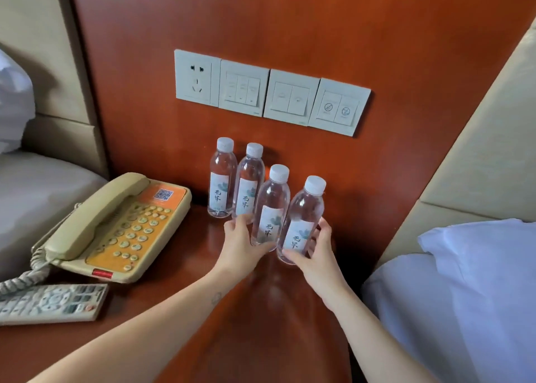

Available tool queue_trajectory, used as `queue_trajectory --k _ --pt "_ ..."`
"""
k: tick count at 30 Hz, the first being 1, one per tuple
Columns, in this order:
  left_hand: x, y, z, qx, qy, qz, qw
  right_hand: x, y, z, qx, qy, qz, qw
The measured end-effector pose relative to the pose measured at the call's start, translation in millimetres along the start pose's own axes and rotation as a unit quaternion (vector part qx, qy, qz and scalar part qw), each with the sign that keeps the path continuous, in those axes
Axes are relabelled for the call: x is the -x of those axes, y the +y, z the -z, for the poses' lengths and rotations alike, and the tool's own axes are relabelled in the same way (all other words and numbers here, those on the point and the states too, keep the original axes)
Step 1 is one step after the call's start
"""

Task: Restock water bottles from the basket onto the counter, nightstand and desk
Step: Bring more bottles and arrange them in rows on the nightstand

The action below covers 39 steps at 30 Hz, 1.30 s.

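Several clear water bottles with white caps and white labels stand on the reddish wooden nightstand (185, 310). Two of them, a left one (222, 179) and a second one (249, 182), stand against the wall panel. My left hand (242, 246) grips the lower part of a third bottle (271, 206). My right hand (317, 252) grips the bottom of the rightmost bottle (303, 220), which tilts slightly to the right. The basket is out of view.
A beige and orange telephone (116, 229) sits on the nightstand's left side, with a grey remote control (52, 304) in front of it. A socket and switch panels (269, 92) are on the wall above. Beds with white pillows (464, 281) flank the nightstand.
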<state>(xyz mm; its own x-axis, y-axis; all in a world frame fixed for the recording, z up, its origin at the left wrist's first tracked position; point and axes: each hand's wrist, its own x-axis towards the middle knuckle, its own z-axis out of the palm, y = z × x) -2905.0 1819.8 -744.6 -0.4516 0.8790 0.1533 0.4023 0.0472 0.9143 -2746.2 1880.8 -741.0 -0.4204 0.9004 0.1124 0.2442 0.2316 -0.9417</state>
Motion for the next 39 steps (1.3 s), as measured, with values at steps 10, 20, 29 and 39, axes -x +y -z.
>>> queue_trajectory --k 10,20,29,39 --pt "-24 -20 -7 -0.130 0.063 -0.027 0.989 -17 25 -18 0.150 0.127 0.014 0.980" --pt "-38 -22 -16 -0.262 0.075 -0.094 0.957 -37 16 -29 0.321 0.183 0.005 0.929" --pt "-52 -22 -22 -0.353 0.096 -0.130 0.921 -50 24 -29 0.353 0.174 -0.018 0.919" --pt "-48 -29 22 -0.153 0.314 -0.143 0.926 -55 22 -27 0.340 0.190 -0.033 0.920"
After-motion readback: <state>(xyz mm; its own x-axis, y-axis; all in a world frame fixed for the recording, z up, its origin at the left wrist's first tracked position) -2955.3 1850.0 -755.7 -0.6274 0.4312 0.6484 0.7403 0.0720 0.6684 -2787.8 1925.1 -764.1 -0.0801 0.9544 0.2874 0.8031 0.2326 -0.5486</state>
